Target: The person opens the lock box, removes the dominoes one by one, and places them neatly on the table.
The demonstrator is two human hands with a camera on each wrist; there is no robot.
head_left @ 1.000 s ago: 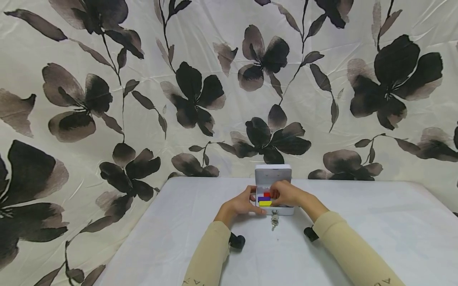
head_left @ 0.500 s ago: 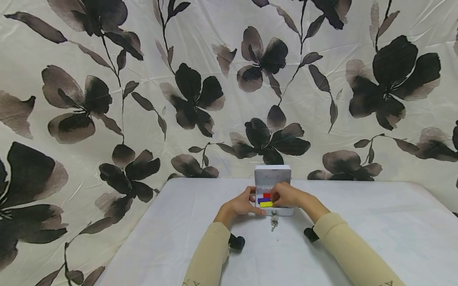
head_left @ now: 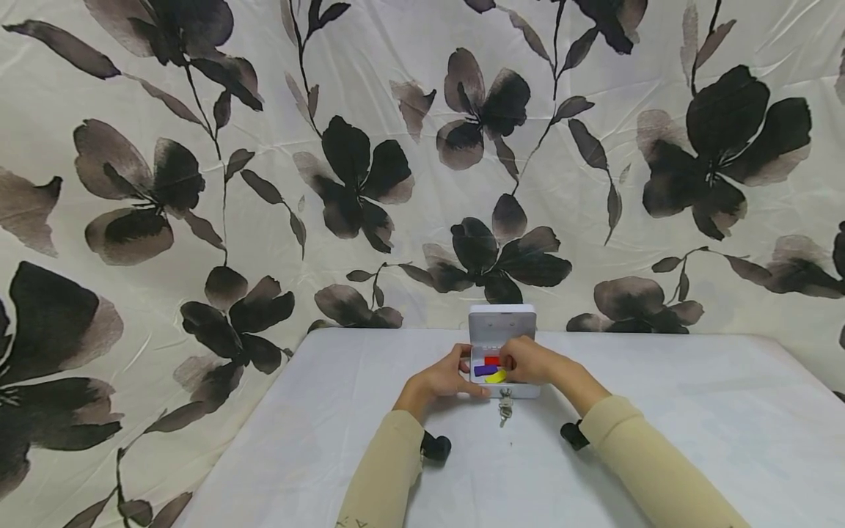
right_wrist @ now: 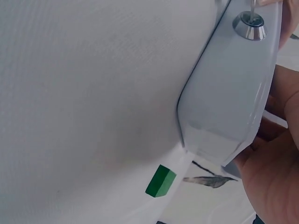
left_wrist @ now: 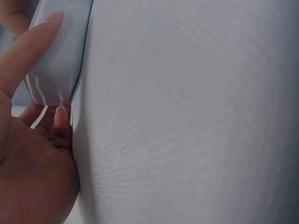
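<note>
A small white metal cash box (head_left: pixel 505 391) stands on the table with its lid (head_left: pixel 503 326) raised. My left hand (head_left: pixel 441 377) grips its left front corner, thumb along the front wall and fingers round the side. Inside lie a purple block (head_left: pixel 485 371), a red block (head_left: pixel 491 361) and a yellow block (head_left: pixel 495 377) that looks curved and tilted. My right hand (head_left: pixel 528 359) reaches in over the right wall, its curled fingers pinching the yellow block's right end; the fingertips are hidden. Keys (head_left: pixel 505 411) hang from the front lock (right_wrist: pixel 250 24).
In the right wrist view a green block (right_wrist: pixel 161 181) lies on the table just past the box's right end. The white-covered table (head_left: pixel 660 411) meets a floral cloth backdrop (head_left: pixel 396 147) at its far edge.
The yellow block has turned, from lying straight along the front to a tilted, curved outline. The purple block sits slightly askew. Both hands stay almost in place.
</note>
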